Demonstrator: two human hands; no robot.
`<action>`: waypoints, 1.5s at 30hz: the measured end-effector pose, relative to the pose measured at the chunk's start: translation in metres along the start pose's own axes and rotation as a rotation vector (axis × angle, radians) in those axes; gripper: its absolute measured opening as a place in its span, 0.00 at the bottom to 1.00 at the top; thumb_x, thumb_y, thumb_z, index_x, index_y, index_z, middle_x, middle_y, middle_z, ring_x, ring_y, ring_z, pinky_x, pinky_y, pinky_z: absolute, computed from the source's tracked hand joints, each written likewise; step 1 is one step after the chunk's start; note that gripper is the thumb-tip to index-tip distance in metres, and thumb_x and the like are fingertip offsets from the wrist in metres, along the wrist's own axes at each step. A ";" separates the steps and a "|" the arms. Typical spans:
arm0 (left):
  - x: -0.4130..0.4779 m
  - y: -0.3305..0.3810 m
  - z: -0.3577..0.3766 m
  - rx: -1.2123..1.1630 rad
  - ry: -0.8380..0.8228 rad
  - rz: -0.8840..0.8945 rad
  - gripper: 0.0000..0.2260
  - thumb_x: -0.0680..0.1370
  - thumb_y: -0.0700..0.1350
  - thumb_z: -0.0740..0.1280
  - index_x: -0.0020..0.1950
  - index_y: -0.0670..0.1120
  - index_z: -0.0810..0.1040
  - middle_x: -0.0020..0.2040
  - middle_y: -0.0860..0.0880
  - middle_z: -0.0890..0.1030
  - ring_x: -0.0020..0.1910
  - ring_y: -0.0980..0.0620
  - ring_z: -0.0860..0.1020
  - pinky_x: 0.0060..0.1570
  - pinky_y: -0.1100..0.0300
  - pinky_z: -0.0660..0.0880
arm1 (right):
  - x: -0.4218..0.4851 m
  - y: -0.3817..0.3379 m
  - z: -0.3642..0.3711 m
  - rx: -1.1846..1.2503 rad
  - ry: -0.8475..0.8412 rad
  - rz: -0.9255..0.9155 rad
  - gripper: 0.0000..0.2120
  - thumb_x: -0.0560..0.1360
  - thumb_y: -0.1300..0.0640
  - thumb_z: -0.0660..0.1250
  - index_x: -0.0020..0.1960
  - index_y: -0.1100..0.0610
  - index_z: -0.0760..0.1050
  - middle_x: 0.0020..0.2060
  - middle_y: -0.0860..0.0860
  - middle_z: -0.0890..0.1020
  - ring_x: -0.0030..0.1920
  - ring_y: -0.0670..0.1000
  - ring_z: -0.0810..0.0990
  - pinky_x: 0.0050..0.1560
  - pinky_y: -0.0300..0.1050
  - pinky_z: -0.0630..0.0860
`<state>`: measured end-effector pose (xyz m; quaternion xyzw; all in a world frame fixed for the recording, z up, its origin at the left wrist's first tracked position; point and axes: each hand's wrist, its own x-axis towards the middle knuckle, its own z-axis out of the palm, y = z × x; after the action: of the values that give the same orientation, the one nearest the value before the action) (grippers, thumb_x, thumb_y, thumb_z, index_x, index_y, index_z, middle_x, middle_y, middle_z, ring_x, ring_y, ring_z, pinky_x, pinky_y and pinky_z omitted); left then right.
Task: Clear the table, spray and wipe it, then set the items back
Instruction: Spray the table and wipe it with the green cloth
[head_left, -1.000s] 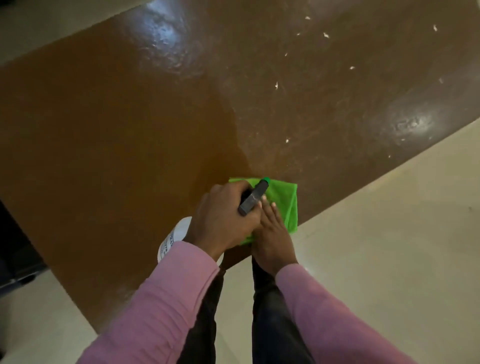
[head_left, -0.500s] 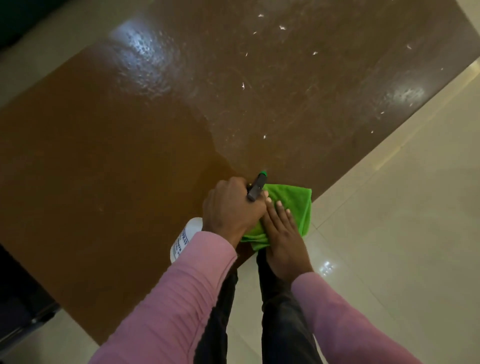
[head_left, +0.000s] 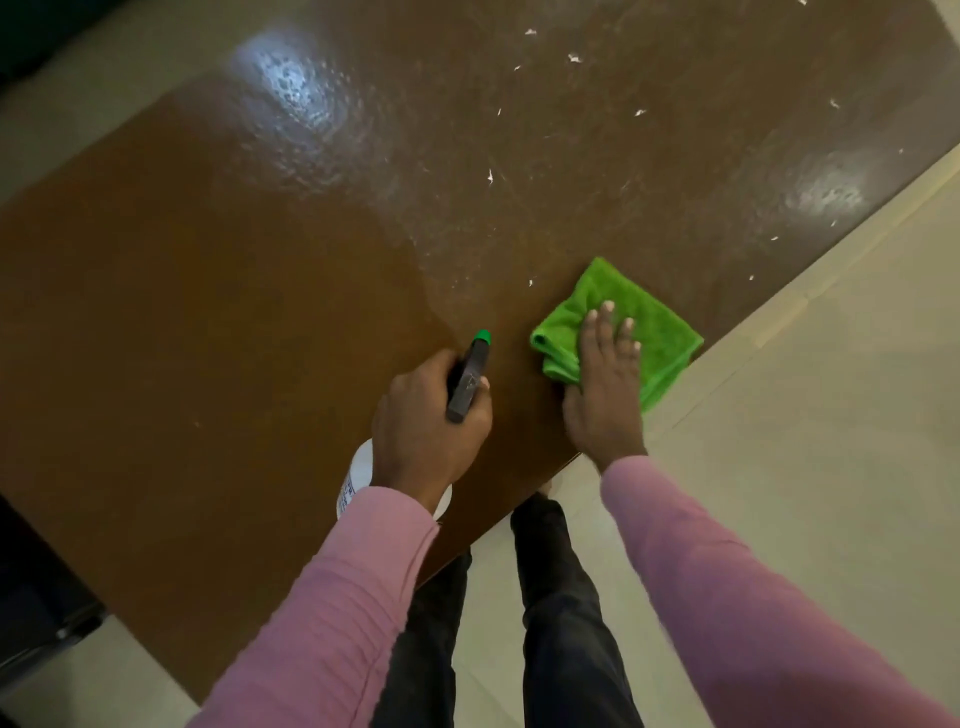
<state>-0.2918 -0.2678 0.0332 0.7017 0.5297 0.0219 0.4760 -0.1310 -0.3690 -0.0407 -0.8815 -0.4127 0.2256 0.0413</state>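
Brown table (head_left: 208, 312) bears green cloth (head_left: 654, 322), perhaps paper flecks (head_left: 489, 176).

Folded green cloth (head_left: 644, 332) lies flat near the wet brown table's (head_left: 208, 291) edge.

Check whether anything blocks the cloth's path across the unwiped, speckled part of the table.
Nothing visible does. The right hand presses the green cloth flat near the table edge; only small white specks lie ahead. The spray bottle, in the left hand, sits beside it.

Dim indoor light, two bright glare patches from overhead lamps on the wet brown table (head_left: 218, 291), far left and far right of it, near part of table in shadow, soft blur on pink sleeves, wide-angle bending at frame edges
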 end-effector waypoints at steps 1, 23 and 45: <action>-0.001 -0.001 -0.001 -0.010 0.039 0.001 0.08 0.78 0.48 0.68 0.39 0.51 0.74 0.30 0.54 0.75 0.27 0.55 0.73 0.28 0.62 0.68 | -0.015 -0.010 0.008 -0.023 -0.038 -0.107 0.40 0.70 0.65 0.58 0.78 0.58 0.43 0.77 0.54 0.43 0.76 0.60 0.37 0.74 0.53 0.35; -0.012 -0.027 -0.015 -0.175 0.291 -0.039 0.06 0.75 0.48 0.65 0.38 0.52 0.76 0.26 0.58 0.71 0.23 0.56 0.70 0.25 0.64 0.65 | -0.009 -0.004 -0.004 -0.097 -0.198 -0.495 0.38 0.72 0.64 0.55 0.78 0.52 0.43 0.77 0.50 0.44 0.77 0.54 0.40 0.76 0.54 0.43; -0.023 -0.045 -0.026 -0.294 0.420 -0.048 0.06 0.74 0.47 0.65 0.43 0.46 0.79 0.29 0.63 0.69 0.27 0.58 0.72 0.26 0.73 0.64 | 0.105 -0.085 -0.022 -0.162 -0.143 -0.395 0.41 0.65 0.59 0.56 0.77 0.63 0.50 0.77 0.59 0.49 0.75 0.64 0.43 0.74 0.61 0.44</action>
<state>-0.3483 -0.2697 0.0275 0.5924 0.6244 0.2325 0.4529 -0.1235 -0.2324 -0.0368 -0.7658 -0.5959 0.2414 -0.0157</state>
